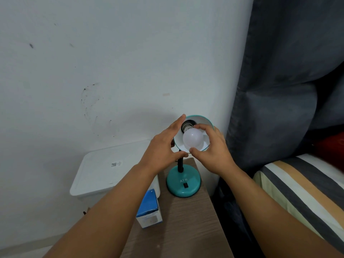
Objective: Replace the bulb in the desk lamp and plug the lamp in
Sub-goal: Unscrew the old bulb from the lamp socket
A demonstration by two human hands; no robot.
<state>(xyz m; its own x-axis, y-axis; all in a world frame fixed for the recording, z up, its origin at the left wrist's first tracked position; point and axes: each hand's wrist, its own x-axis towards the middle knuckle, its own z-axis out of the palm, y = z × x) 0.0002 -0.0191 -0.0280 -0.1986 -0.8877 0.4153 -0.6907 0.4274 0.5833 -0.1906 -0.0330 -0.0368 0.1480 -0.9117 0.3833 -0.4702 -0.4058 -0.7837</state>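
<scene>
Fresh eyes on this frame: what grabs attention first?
The white bulb in the middle, sitting in the teal lamp shade, with the right hand curled round it and the left hand steadying the shade's rim. Below them the teal lamp base stands on the wooden table, beside a blue box.
</scene>
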